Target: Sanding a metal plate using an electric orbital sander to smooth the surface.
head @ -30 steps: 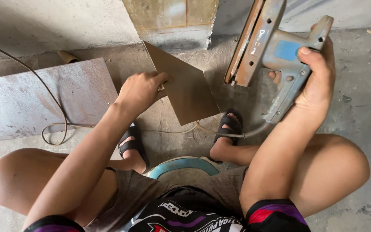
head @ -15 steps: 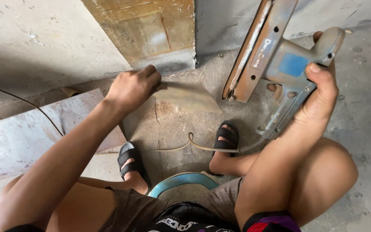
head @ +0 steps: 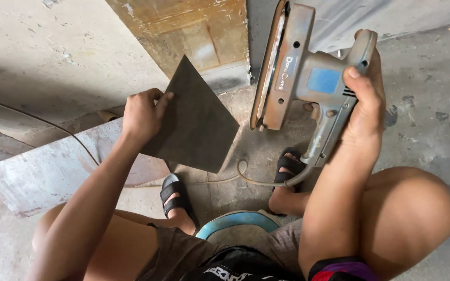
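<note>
My left hand (head: 141, 115) grips the left edge of a dark square sheet of sandpaper (head: 194, 122), lifted off the floor and tilted toward me. My right hand (head: 364, 99) is closed around the handle of a worn grey-blue electric sander (head: 300, 78), held upright with its flat rusty pad facing left toward the sheet. The sheet's right corner hangs a short way from the pad, apart from it. The sander's cable (head: 266, 179) loops down past my right foot.
I sit low over a blue stool (head: 240, 221) with my feet in black sandals (head: 175, 195) on a concrete floor. A long grey metal plate (head: 53, 171) lies at left. A rusty brown panel (head: 194, 31) leans against the wall ahead.
My left hand was pressed to the floor half a second ago; now it holds the dark sheet lifted up. The sander has stayed raised in my right hand, shifting slightly.
</note>
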